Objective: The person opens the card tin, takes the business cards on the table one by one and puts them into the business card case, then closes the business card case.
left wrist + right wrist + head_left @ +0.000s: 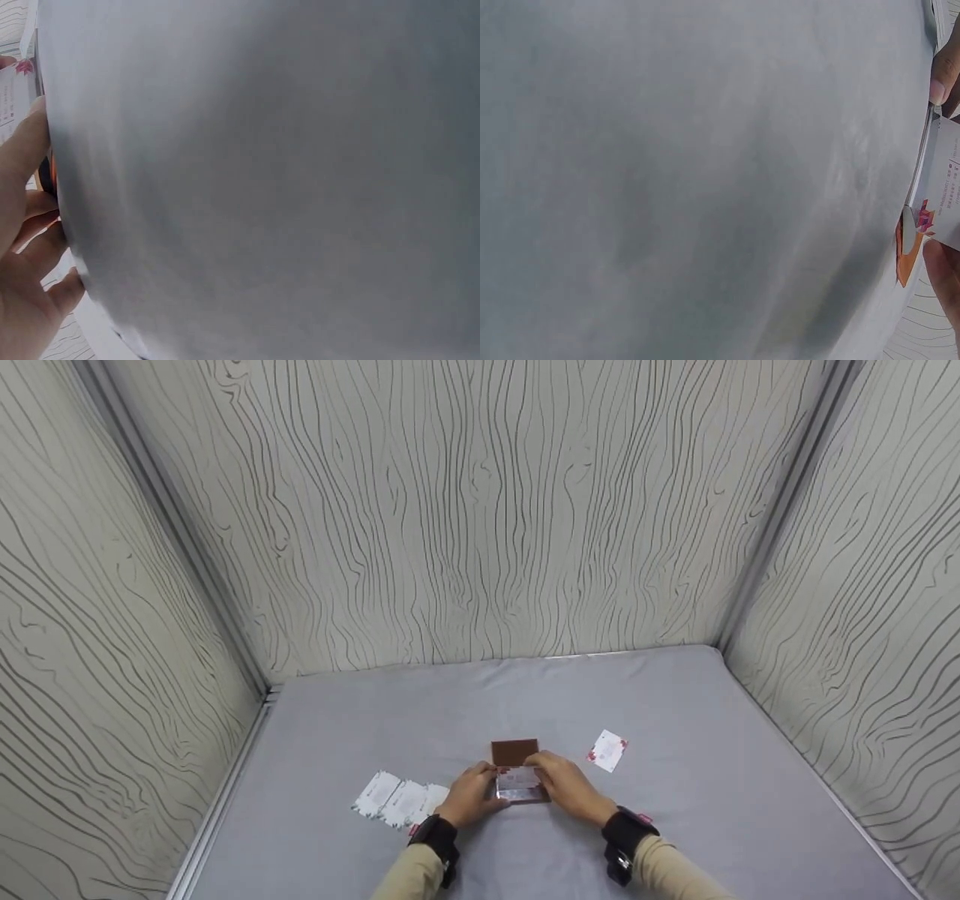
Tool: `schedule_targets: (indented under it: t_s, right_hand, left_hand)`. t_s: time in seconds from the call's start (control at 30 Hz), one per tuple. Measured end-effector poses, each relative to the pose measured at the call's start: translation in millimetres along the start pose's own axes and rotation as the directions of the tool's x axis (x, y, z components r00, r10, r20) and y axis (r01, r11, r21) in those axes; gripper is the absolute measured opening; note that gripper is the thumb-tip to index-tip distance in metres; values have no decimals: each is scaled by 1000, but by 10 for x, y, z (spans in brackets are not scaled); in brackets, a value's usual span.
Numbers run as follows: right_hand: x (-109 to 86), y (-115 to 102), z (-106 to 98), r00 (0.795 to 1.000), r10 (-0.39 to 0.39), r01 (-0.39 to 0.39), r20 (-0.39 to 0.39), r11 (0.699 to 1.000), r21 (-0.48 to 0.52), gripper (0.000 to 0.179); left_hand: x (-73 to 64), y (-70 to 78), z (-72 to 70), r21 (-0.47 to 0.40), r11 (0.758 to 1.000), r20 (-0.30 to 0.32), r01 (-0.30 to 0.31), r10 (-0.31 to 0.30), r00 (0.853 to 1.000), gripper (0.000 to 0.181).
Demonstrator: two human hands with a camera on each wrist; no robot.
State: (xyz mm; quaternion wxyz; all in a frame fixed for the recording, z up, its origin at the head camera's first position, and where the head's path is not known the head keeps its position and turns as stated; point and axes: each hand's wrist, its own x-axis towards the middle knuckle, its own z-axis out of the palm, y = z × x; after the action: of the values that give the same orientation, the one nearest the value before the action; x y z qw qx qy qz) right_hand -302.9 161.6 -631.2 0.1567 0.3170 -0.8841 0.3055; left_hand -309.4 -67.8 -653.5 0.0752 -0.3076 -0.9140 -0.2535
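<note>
Between the two hands lies an opened brown card case (pixel 514 752), its lid folded back on the far side. A white card with red flowers (pixel 517 777) lies over the near, silvery half of the case. My left hand (pixel 470 795) grips the left side of the case, thumb along the near edge. At the card's right end, my right hand (pixel 566 784) pinches it with bent fingers. The right wrist view shows a fingertip (pixel 934 255) right at the corner of the card (pixel 945 184). In the left wrist view, the thumb (pixel 31 135) overlaps the card.
Several white cards with green leaf prints (pixel 400 797) lie overlapping left of the left hand. Another red-flowered card (pixel 607 751) lies off to the right. A grey cloth (pixel 360 705) covers the table, and wood-patterned panels (pixel 480 510) stand behind and at both sides.
</note>
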Motion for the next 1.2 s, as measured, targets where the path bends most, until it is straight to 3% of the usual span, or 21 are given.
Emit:
schedule_targets:
  t_s: [0.17, 0.47, 0.7, 1.03, 1.2]
  right_hand:
    - [-22, 8, 27, 999, 29, -27, 37, 998, -49, 28]
    - [-81, -7, 86, 989, 77, -61, 129, 990, -124, 63]
    - [-72, 1, 81, 979, 117, -99, 165, 989, -114, 58]
    - [-87, 49, 90, 983, 65, -37, 174, 987, -159, 48]
    - [-96, 39, 108, 987, 35, -9, 157, 986, -167, 48]
  left_hand:
    - [10, -23, 17, 20, 1000, 13, -4, 3, 1000, 48]
    - [2, 31, -40, 15, 1000, 26, 13, -14, 1000, 49]
    - [-3, 40, -50, 4, 1000, 23, 14, -14, 1000, 48]
    - [-11, 23, -19, 10, 1000, -10, -27, 27, 1000, 47]
    - [-8, 12, -15, 14, 1000, 11, 9, -9, 1000, 49]
